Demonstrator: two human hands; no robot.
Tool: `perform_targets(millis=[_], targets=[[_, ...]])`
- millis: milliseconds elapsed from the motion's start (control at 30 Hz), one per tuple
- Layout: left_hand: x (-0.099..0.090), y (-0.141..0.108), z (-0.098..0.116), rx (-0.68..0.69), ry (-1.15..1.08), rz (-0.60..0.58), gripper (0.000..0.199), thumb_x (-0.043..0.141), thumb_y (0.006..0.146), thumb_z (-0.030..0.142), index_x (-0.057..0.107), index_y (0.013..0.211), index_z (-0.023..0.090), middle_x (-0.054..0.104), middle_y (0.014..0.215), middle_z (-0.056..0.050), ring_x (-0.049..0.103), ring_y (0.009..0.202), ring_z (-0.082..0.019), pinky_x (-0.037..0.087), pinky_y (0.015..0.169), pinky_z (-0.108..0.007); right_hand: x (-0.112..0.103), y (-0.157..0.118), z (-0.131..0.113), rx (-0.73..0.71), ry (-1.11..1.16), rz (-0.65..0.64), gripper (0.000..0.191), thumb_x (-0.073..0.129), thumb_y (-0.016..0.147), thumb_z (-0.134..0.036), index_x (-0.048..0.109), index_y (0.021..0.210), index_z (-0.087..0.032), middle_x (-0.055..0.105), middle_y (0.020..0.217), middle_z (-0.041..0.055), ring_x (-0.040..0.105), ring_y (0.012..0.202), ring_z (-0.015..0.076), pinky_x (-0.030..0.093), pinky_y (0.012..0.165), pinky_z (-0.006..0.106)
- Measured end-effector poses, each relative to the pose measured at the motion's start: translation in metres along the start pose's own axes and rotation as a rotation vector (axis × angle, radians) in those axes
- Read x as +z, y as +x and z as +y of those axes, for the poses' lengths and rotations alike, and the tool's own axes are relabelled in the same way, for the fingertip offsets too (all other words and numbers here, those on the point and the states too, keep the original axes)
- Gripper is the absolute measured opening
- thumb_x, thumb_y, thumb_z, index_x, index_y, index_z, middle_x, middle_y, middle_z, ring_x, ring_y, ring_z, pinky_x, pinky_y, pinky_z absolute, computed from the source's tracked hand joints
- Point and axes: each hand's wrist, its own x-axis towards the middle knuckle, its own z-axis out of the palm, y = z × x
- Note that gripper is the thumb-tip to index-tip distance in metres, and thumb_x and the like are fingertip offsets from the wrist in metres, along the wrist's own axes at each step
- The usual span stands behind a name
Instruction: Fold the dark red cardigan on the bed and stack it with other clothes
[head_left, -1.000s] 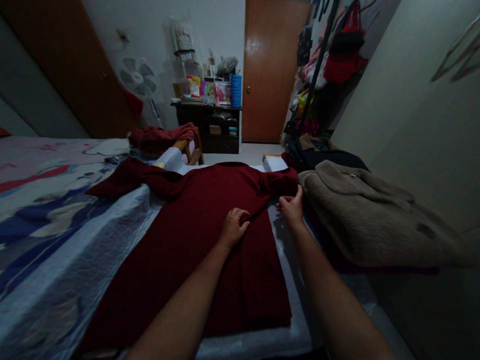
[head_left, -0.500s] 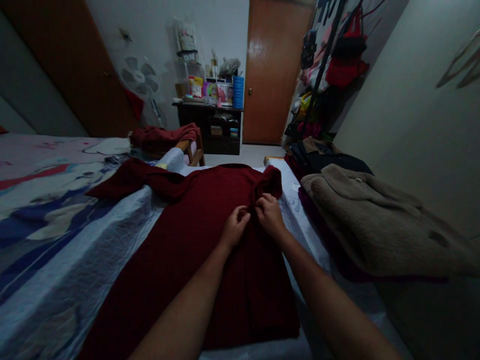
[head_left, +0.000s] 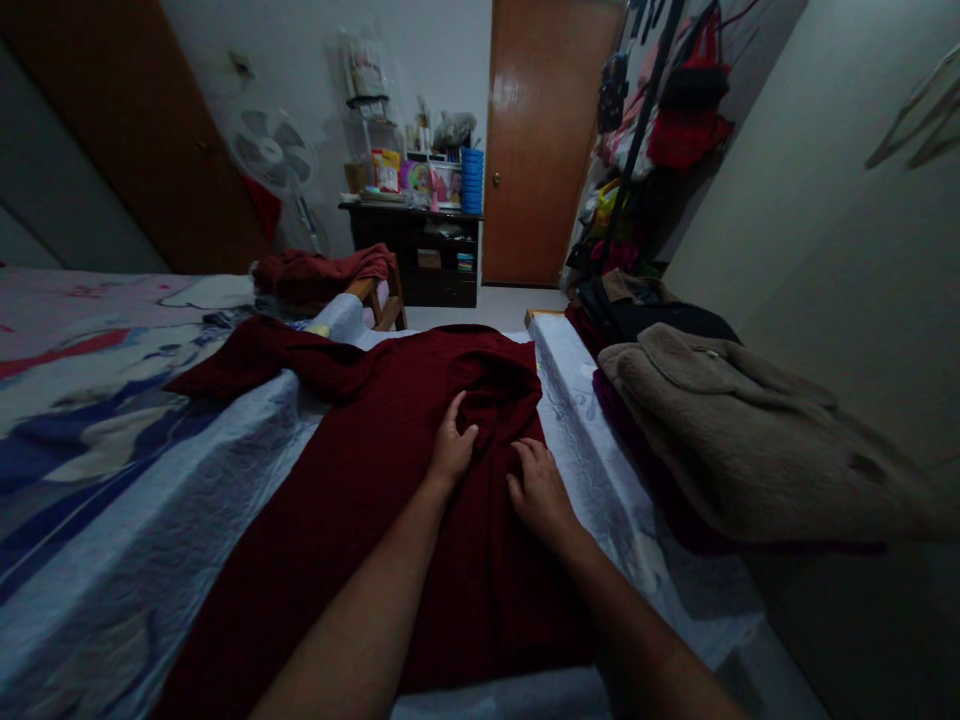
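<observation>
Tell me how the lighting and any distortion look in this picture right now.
In the head view, dim light sinks the folds of the dark red garment toward black; in that head view, a faint sheen shows on the wooden door; also in the head view, the wide angle seems to stretch the fuzzy coat toward the right edge.

Single cam, worn on the person's head, facing forward and down. Sits above the near edge, so the bare left hand [head_left: 454, 452] and bare right hand [head_left: 543, 494] are close, mid-frame, reaching in from near. Dark red cloth garment [head_left: 360, 480] fills the near middle. View carries on to the flat brown wooden door [head_left: 551, 140], far. Wide: blue, white and pink patterned bedspread [head_left: 82, 400] at left, fuzzy grey-brown coat [head_left: 757, 440] at right.
</observation>
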Motion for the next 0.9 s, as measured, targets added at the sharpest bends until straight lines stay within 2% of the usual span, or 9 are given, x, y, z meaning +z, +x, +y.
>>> perform_targets(millis=[67,133,267,400,533,633,700,800,900], targets=[[-0.002,0.001,0.003,-0.002,0.041,-0.015,0.049,0.053,0.077,0.013,0.058,0.125,0.016,0.060,0.129,-0.008,0.053,0.124,-0.021,0.034,0.113,-0.039,0.005,-0.007,0.001,0.034,-0.038,0.029,0.045,0.052,0.082,-0.015,0.053,0.127,-0.011,0.054,0.127,0.0164,0.048,0.121,0.0261,0.041,0.106,0.044],[-0.006,0.002,0.006,0.000,0.081,0.004,0.041,0.049,0.078,0.012,0.064,0.116,0.015,0.065,0.121,-0.008,0.058,0.116,-0.021,0.038,0.109,-0.039,0.010,-0.011,0.000,0.042,-0.082,0.032,0.041,0.051,0.085,-0.017,0.055,0.125,-0.012,0.054,0.130,0.0160,0.047,0.123,0.0265,0.039,0.107,0.045],[-0.015,0.004,0.014,0.115,0.248,0.186,0.044,0.045,0.083,0.014,0.060,0.124,0.017,0.060,0.128,-0.009,0.053,0.123,-0.021,0.036,0.112,-0.039,0.014,-0.016,-0.003,0.006,-0.174,-0.011,0.040,0.050,0.088,-0.018,0.056,0.127,-0.014,0.051,0.139,0.0138,0.041,0.132,0.0267,0.034,0.110,0.045],[-0.027,0.005,0.022,0.198,0.457,0.390,0.053,0.041,0.087,0.014,0.045,0.140,0.018,0.042,0.147,-0.011,0.032,0.141,-0.023,0.023,0.118,-0.041,0.014,-0.017,-0.005,-0.028,-0.247,-0.042,0.043,0.050,0.090,-0.023,0.053,0.132,-0.015,0.047,0.145,0.0119,0.032,0.139,0.0274,0.022,0.115,0.050],[-0.038,0.009,0.020,0.088,0.549,0.529,0.073,0.052,0.081,0.016,0.024,0.149,0.012,0.011,0.158,-0.020,0.009,0.147,-0.031,0.017,0.118,-0.050,0.013,-0.016,-0.005,-0.045,-0.260,-0.071,0.045,0.048,0.093,-0.027,0.050,0.136,-0.014,0.046,0.146,0.0113,0.033,0.140,0.0259,0.020,0.117,0.047],[-0.043,0.011,0.017,-0.067,0.673,0.564,0.078,0.062,0.073,0.018,0.031,0.145,0.011,-0.003,0.158,-0.024,0.000,0.146,-0.042,0.013,0.114,-0.062,0.013,-0.016,-0.004,-0.051,-0.260,-0.081,0.046,0.048,0.093,-0.028,0.050,0.136,-0.015,0.046,0.146,0.0103,0.033,0.140,0.0253,0.021,0.117,0.045],[-0.042,0.010,0.018,-0.095,0.762,0.586,0.074,0.064,0.072,0.018,0.038,0.141,0.013,-0.005,0.158,-0.023,-0.001,0.144,-0.045,0.012,0.110,-0.069,0.013,-0.016,-0.004,-0.050,-0.261,-0.079,0.046,0.048,0.093,-0.029,0.050,0.136,-0.015,0.046,0.147,0.0098,0.033,0.140,0.0254,0.021,0.117,0.045],[-0.035,0.003,0.022,0.074,0.828,0.516,0.062,0.061,0.075,0.017,0.045,0.135,0.016,0.013,0.157,-0.020,0.011,0.144,-0.040,0.017,0.112,-0.064,0.014,-0.016,-0.003,-0.056,-0.261,-0.076,0.046,0.046,0.093,-0.029,0.050,0.137,-0.014,0.045,0.147,0.0100,0.033,0.140,0.0256,0.020,0.117,0.045],[-0.021,-0.005,0.024,0.238,0.743,0.231,0.039,0.054,0.080,0.015,0.059,0.119,0.018,0.049,0.137,-0.015,0.042,0.131,-0.030,0.031,0.111,-0.049,0.014,-0.017,-0.002,-0.061,-0.260,-0.070,0.045,0.046,0.094,-0.029,0.051,0.136,-0.015,0.046,0.146,0.0104,0.033,0.139,0.0255,0.021,0.117,0.045]])
